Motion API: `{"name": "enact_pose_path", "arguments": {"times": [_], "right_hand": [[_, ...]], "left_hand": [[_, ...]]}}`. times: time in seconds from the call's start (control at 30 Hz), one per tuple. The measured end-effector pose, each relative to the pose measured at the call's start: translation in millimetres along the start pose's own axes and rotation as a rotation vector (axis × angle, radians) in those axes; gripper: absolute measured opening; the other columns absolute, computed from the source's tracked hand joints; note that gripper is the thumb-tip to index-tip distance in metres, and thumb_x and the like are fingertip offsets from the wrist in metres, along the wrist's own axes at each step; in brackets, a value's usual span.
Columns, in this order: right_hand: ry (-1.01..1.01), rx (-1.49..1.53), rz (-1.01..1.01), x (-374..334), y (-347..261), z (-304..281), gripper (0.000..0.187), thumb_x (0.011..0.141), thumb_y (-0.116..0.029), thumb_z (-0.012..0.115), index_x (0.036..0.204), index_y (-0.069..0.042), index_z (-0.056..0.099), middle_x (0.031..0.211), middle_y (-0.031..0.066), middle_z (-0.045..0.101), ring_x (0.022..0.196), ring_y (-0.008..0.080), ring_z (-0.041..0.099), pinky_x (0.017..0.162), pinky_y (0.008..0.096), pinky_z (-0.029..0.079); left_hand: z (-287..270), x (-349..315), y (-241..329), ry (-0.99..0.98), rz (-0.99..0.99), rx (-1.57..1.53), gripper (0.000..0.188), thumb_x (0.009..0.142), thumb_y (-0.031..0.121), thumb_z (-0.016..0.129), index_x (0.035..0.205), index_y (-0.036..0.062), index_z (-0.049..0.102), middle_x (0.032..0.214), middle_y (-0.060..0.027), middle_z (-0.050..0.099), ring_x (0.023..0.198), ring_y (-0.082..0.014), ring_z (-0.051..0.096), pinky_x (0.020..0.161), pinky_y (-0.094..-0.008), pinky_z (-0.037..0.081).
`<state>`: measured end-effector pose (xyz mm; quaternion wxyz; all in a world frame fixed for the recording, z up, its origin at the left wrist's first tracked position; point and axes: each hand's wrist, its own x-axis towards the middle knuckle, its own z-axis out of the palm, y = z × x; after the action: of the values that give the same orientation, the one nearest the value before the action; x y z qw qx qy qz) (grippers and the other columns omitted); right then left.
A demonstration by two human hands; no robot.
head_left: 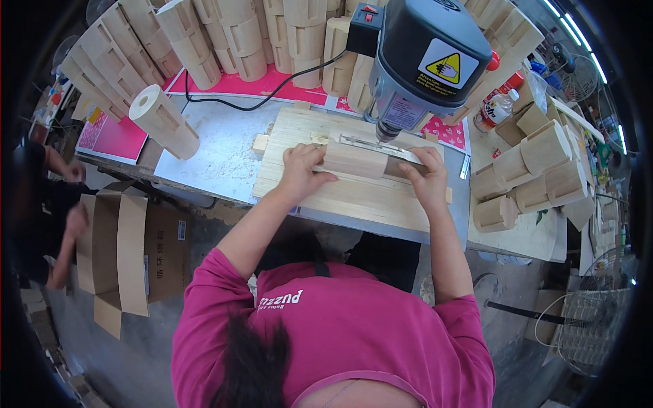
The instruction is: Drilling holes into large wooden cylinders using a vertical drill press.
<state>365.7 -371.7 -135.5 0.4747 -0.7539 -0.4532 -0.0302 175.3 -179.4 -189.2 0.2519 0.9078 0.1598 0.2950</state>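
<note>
Head view, single frame.

A pale wooden block [354, 161] with a rounded, notched profile is held lying on its side on a wooden jig board [340, 194]. The jig board rests on the metal-topped desk [224, 160], which is dusted with sawdust. The block sits directly beneath the chuck of a grey bench drill [425, 58]. A thin metal strip [381, 147] is seen lying along the block's far edge.

The left hand [304, 166] is laid over the block's left end, with the fingers curled down onto its top and front face; a pressing hold is noted, not a full wrap. The right hand [427, 173] is placed at the block's right end, with the fingers bent over the top edge and the thumb side toward the person. Both hands are partly closed and in contact with the block.

A single cylindrical wooden piece [163, 121] is seen lying tilted on the desk, well to the left of the jig. Rows of similar notched wooden pieces [238, 34] are stacked along the far edge of the desk, and a further group [530, 173] is piled on the right. A black cable [258, 100] runs across pink sheets [115, 136] toward the drill. A plastic bottle [495, 109] stands right of the drill.

An open cardboard box [129, 251] stands on the floor at the left, and another person's arm [68, 238] is beside it.
</note>
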Motion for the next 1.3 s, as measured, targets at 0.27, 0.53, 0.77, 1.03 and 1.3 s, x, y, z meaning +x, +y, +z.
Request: {"name": "enact_pose_path", "arguments": {"times": [0.27, 0.53, 0.77, 1.03, 1.3], "right_hand": [[-0.084, 0.102, -0.037, 10.0, -15.4, -20.6, 0.04, 0.07, -0.006, 0.07, 0.108, -0.006, 0.056, 0.101, 0.0058, 0.058, 0.101, 0.0215, 0.05, 0.089, 0.034, 0.038], [0.22, 0.227, -0.153, 119.2, -86.5, -100.6, 0.037, 0.092, -0.021, 0.05, 0.126, -0.007, 0.045, 0.115, 0.0074, 0.052, 0.104, 0.0123, 0.051, 0.082, 0.0283, 0.045], [0.192, -0.062, -0.094, 142.6, -109.4, -87.3, 0.029, 0.092, -0.028, 0.049, 0.099, -0.004, 0.062, 0.076, 0.007, 0.058, 0.068, 0.0149, 0.054, 0.063, 0.0239, 0.042], [0.29, -0.225, -0.326, 26.0, -125.2, -66.6, 0.01, 0.084, -0.007, 0.056, 0.084, 0.0, 0.062, 0.055, 0.0107, 0.046, 0.047, 0.0242, 0.048, 0.047, 0.0313, 0.038], [0.268, -0.084, -0.244, -10.0, -54.8, -7.1, 0.01, 0.08, -0.002, 0.056, 0.088, 0.002, 0.061, 0.062, 0.0112, 0.049, 0.053, 0.0228, 0.05, 0.048, 0.0319, 0.037]], "left_hand": [[-8.7, 1.8, -7.7, -0.079, 0.031, -0.064, 0.055, 0.056, 0.026, 0.079, 0.106, 0.0124, 0.061, 0.078, 0.001, 0.054, 0.083, -0.0186, 0.051, 0.081, -0.0356, 0.029], [-13.4, 5.4, -2.0, -0.067, 0.059, -0.044, 0.043, 0.058, 0.026, 0.078, 0.095, 0.0105, 0.062, 0.075, -0.0013, 0.053, 0.079, -0.0208, 0.052, 0.075, -0.0354, 0.033], [-11.9, 5.7, -3.0, -0.053, 0.05, -0.081, 0.035, 0.059, 0.022, 0.078, 0.09, 0.0115, 0.065, 0.075, -0.0024, 0.055, 0.076, -0.0231, 0.053, 0.073, -0.0362, 0.037], [-9.6, 4.7, -7.5, -0.085, 0.07, -0.069, 0.052, 0.06, 0.027, 0.078, 0.107, 0.0142, 0.061, 0.076, 0.0007, 0.053, 0.078, -0.0172, 0.054, 0.077, -0.0346, 0.031], [-11.8, 3.6, -8.2, -0.143, 0.0, -0.066, 0.051, 0.06, 0.026, 0.077, 0.106, 0.0146, 0.062, 0.075, 0.0, 0.052, 0.079, -0.0183, 0.052, 0.079, -0.0344, 0.031]]}}
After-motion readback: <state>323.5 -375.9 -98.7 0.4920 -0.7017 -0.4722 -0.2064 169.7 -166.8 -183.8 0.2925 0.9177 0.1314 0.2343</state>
